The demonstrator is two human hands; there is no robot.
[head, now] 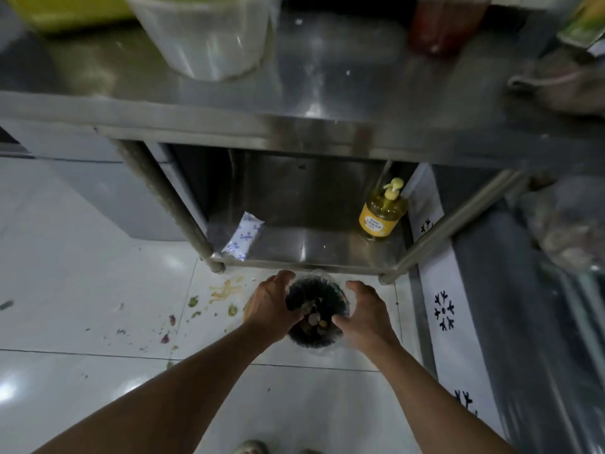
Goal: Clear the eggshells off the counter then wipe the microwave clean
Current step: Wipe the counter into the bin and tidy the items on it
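Bin: a small round dark bin (315,312), lined with a clear plastic bag, is seen standing on the white tiled floor (82,290) just in front of the desk's lower shelf (314,244); its mouth faces straight up toward the camera.
Eggshells: pale, rounded fragments (315,319) are seen lying inside the bin, between the two hands.
Left hand: the left hand (270,306) is placed on the bin's left rim, fingers curled over the edge and gripping it.
Right hand: the right hand (363,314) is placed against the right rim, fingers curved round it in a hold.
Desk: a steel desk (327,83), shiny and blurred, is seen above, carrying a translucent plastic tub (203,37).
Lower shelf: a yellow pump bottle (381,213) stands upright at the right; a white printed packet (242,235) is leaned at the left.
Floor: glossy tiles are marked with yellow and green spatter (222,290) left of the bin.
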